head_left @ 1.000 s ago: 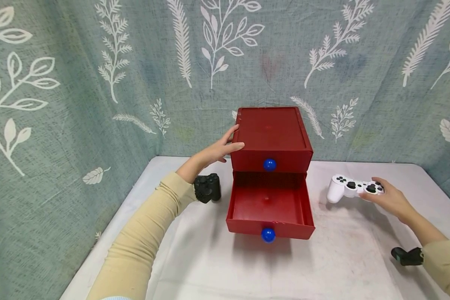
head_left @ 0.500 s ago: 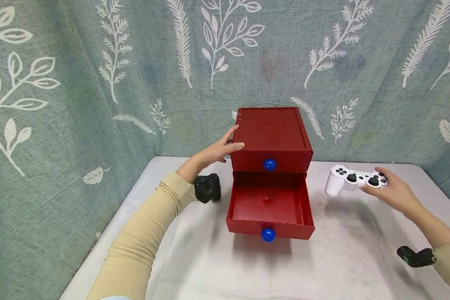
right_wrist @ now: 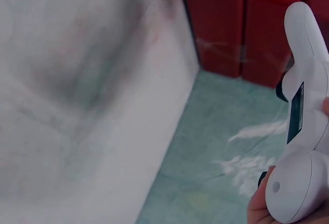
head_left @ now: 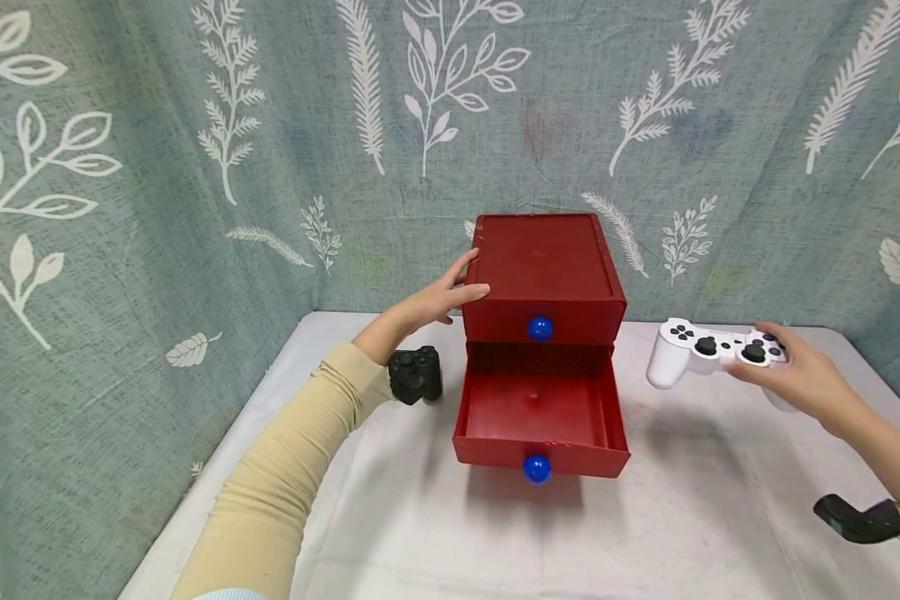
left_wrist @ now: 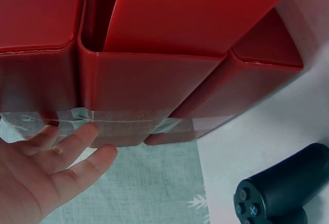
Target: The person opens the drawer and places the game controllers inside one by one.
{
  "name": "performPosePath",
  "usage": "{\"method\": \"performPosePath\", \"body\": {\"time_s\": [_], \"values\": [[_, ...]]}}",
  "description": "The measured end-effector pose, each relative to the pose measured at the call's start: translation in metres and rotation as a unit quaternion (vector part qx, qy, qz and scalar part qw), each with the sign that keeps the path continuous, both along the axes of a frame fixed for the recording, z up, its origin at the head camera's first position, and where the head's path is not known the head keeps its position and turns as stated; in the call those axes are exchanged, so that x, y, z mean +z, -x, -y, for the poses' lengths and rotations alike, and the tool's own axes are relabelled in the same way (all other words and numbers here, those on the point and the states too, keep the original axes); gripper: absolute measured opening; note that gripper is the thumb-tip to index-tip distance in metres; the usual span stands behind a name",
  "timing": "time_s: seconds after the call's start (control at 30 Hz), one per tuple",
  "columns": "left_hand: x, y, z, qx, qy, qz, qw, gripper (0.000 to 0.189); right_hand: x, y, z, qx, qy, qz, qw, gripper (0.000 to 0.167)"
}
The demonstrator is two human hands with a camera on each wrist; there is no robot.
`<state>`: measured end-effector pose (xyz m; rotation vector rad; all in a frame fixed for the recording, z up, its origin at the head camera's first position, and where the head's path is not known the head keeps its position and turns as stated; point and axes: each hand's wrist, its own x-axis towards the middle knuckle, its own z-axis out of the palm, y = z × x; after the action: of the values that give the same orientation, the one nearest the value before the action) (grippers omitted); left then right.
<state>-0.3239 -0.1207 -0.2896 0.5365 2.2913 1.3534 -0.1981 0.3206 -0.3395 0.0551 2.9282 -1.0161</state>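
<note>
A red drawer unit (head_left: pixel 543 258) with blue knobs stands in the middle of the table, its lower drawer (head_left: pixel 532 457) pulled out and bare inside. My left hand (head_left: pixel 431 307) rests at the unit's upper left edge, fingers spread and fairly straight. In the left wrist view, that hand (left_wrist: pixel 56 167) lies along the taped side of the red unit. To the right, my right hand (head_left: pixel 806 371) grips a white game controller (head_left: pixel 708 348) by its right end, raised above the table. The right wrist view shows the controller's underside (right_wrist: pixel 303 111), with only part of the hand visible.
A black game controller (head_left: pixel 420 375) is on the table just left of the drawer unit, beneath the left forearm. Behind the white-covered table (head_left: pixel 420 517) hangs a green-grey leaf-patterned curtain (head_left: pixel 540 142). A black device (head_left: pixel 858 518) is worn at the right wrist.
The right hand has lifted the white game controller off the table and drawn it slightly to the right. My left hand and the drawer unit have stayed put.
</note>
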Motion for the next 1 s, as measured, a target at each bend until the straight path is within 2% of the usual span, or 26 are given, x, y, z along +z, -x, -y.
{"method": "performPosePath", "body": {"time_s": [0.4, 0.83, 1.0], "values": [[-0.001, 0.002, 0.000, 0.001, 0.005, 0.003, 1.0000, 0.074, 0.033, -0.022, 0.031, 0.034, -0.038, 0.025, 0.9984, 0.095], [-0.001, 0.000, 0.000, 0.000, 0.005, 0.000, 1.0000, 0.074, 0.049, -0.038, 0.065, 0.066, -0.025, -0.030, 0.9971, 0.090], [-0.001, 0.000, 0.001, 0.001, 0.006, -0.001, 1.0000, 0.073, 0.052, -0.040, 0.079, 0.075, -0.014, -0.035, 0.9965, 0.087]]}}
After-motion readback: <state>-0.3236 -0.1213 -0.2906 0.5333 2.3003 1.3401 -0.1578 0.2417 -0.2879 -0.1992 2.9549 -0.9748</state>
